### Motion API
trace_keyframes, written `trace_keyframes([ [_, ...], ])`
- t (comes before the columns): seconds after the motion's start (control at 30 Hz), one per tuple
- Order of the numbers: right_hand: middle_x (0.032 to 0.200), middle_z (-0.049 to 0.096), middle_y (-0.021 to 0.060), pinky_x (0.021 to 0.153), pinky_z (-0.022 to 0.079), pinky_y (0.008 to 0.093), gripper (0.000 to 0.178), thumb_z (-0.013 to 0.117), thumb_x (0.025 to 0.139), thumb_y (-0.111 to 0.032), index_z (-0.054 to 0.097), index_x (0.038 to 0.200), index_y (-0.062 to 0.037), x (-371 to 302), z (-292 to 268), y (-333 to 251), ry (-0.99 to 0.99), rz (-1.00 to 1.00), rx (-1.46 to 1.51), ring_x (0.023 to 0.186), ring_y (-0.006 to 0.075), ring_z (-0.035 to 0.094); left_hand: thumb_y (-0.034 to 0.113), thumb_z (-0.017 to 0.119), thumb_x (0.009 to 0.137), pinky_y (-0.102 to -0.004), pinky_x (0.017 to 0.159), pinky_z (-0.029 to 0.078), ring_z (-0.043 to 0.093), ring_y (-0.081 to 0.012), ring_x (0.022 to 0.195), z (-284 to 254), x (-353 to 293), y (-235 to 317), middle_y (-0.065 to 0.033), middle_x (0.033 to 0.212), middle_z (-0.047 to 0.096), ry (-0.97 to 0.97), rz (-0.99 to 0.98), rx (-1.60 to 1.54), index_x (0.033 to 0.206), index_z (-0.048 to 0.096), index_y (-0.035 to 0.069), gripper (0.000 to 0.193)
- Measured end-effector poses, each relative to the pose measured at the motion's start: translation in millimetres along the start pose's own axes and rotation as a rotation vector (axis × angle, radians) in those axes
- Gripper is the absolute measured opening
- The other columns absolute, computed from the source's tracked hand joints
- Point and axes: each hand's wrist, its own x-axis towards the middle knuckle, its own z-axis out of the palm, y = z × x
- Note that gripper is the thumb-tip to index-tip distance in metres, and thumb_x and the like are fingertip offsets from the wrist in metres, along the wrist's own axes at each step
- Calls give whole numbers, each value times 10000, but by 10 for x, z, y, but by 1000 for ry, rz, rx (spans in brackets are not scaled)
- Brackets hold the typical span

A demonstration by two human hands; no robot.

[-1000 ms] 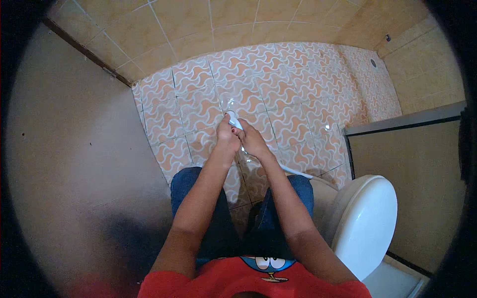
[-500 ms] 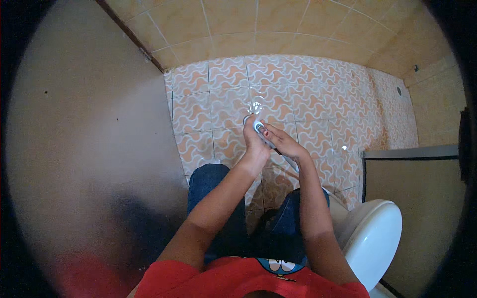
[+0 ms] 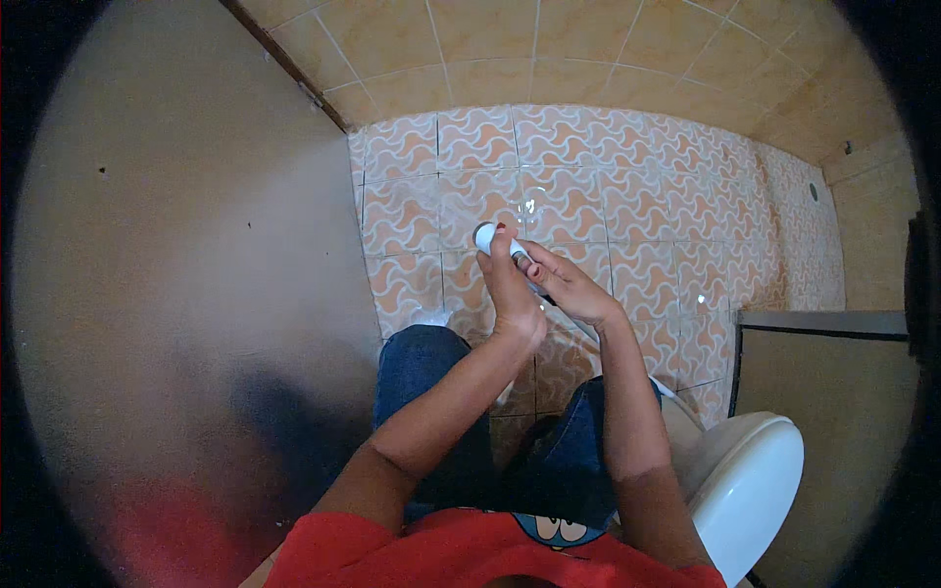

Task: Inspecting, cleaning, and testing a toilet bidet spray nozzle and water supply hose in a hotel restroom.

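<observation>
Both my hands meet over the patterned floor, holding a slim white handle (image 3: 487, 235) with a rounded end. My left hand (image 3: 510, 289) wraps the handle's upper end, thumb near the tip. My right hand (image 3: 569, 289) grips the same handle a little lower, fingers curled over it. A thin white shaft (image 3: 659, 384) runs down from the hands toward the toilet at the lower right; its far end is hidden behind my right forearm. My knees in blue jeans (image 3: 431, 363) are below the hands.
A white toilet (image 3: 745, 490) stands at the lower right. A plain brown door or wall (image 3: 186, 294) fills the left side. Orange-and-white wavy floor tiles (image 3: 637, 196) spread ahead, beige wall tiles (image 3: 549, 49) beyond. A dark partition (image 3: 823, 392) stands on the right.
The view has swung to the right, so the door fills more of the left. My hands stay joined on the white handle, its rounded tip now showing above my left thumb.
</observation>
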Motion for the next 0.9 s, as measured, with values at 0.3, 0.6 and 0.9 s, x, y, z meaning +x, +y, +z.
trace_keyframes([
  [0.3, 1225, 414, 77, 934, 285, 262, 473, 409, 870, -164, 256, 1309, -74, 75, 68, 40, -1, -123, -116, 1075, 135, 394, 366, 488, 765, -208, 582, 331, 369, -70, 671, -53, 4, 102, 14, 833, 406, 2, 40, -3, 985, 437, 100, 349],
  [0.6, 1246, 402, 127, 935, 290, 268, 455, 405, 883, -189, 266, 1300, -73, 137, 158, 119, 166, -151, -145, 1106, 173, 401, 380, 531, 763, -240, 604, 409, 484, -118, 711, -87, 209, 111, -34, 813, 479, -6, -81, 23, 954, 445, 90, 358],
  [0.9, 1155, 460, 211, 877, 355, 344, 467, 423, 873, -274, 282, 1280, -93, 264, 186, 475, 473, -155, -294, 1064, 320, 460, 369, 515, 765, -265, 566, 439, 502, -138, 641, -32, 518, 17, -31, 751, 501, -140, -229, 74, 928, 448, 79, 339],
])
